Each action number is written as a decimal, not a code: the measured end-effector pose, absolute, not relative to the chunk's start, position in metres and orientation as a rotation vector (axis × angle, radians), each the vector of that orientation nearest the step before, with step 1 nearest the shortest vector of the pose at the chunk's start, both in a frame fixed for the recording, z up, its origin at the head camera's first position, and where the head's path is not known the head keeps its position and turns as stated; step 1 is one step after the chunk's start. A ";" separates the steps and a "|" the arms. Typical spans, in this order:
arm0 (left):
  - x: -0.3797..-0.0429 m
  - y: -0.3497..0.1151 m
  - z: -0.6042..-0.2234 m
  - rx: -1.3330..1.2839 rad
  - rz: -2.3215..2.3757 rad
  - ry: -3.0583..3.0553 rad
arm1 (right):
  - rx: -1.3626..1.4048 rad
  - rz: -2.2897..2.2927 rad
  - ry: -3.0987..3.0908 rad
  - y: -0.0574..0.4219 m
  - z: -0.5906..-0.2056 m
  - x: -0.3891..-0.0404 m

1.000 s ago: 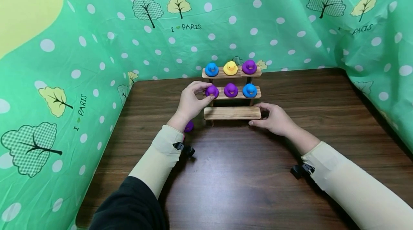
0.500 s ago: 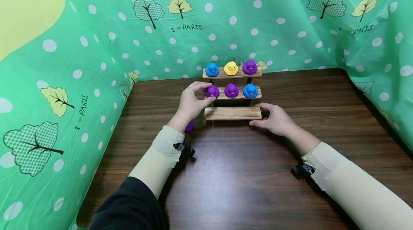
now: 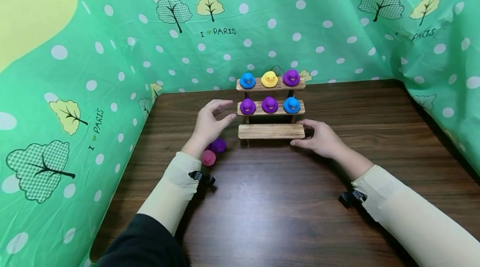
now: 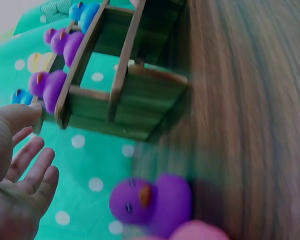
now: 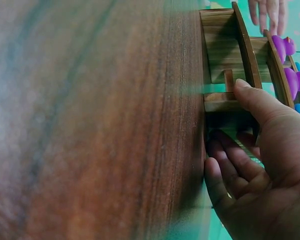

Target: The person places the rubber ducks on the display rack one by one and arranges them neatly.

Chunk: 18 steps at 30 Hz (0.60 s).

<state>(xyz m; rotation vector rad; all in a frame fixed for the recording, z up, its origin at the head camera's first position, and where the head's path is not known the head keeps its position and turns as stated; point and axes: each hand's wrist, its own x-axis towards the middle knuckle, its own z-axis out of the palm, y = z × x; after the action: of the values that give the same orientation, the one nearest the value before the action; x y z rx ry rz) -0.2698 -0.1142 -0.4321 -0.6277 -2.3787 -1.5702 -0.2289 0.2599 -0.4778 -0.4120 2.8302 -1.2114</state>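
A three-tier wooden display stand (image 3: 271, 132) stands at the back of the table. Its top tier carries a blue duck (image 3: 247, 80), a yellow duck (image 3: 269, 79) and a purple duck (image 3: 291, 78). On the middle tier sit a left purple duck (image 3: 247, 106), another purple duck (image 3: 270, 105) and a blue duck (image 3: 291, 105); the lowest tier is bare. My left hand (image 3: 211, 122) is just left of the middle tier, fingers spread, holding nothing. My right hand (image 3: 318, 138) grips the right end of the lowest tier, thumb at its front edge (image 5: 244, 90).
On the table left of the stand, partly under my left wrist, lie a loose purple duck (image 3: 218, 145) and a pink duck (image 3: 208, 158). More purple shows behind them. A green dotted cloth (image 3: 270, 8) hangs behind and beside the dark wooden table (image 3: 262, 208).
My left hand has let go of the left purple duck on the middle tier and drawn back to the left. The pink duck has come into sight. My right hand stays put.
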 end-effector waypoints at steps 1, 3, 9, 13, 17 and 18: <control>-0.269 -0.118 -0.433 -0.619 -1.571 -2.381 | -0.411 -1.211 2.831 0.260 -0.478 -0.229; -0.268 -0.127 -0.437 -0.600 -1.570 -2.386 | -0.411 -1.210 2.830 0.260 -0.478 -0.229; -0.263 -0.150 -0.447 -0.549 -1.574 -2.415 | -0.403 -1.209 2.829 0.261 -0.479 -0.230; -0.258 -0.164 -0.454 -0.523 -1.612 -2.426 | -0.403 -1.210 2.831 0.261 -0.479 -0.230; -0.253 -0.176 -0.460 -0.481 -1.636 -2.453 | -0.409 -1.204 2.835 0.261 -0.479 -0.230; -0.251 -0.179 -0.462 -0.471 -1.636 -2.466 | -0.410 -1.204 2.835 0.261 -0.479 -0.230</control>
<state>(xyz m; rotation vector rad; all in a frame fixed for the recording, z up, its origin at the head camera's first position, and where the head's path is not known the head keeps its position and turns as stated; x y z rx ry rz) -0.2513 -0.1793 -0.4615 -0.4712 -2.4658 -1.6359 -0.2298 0.2606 -0.4788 -0.4097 2.8350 -1.2043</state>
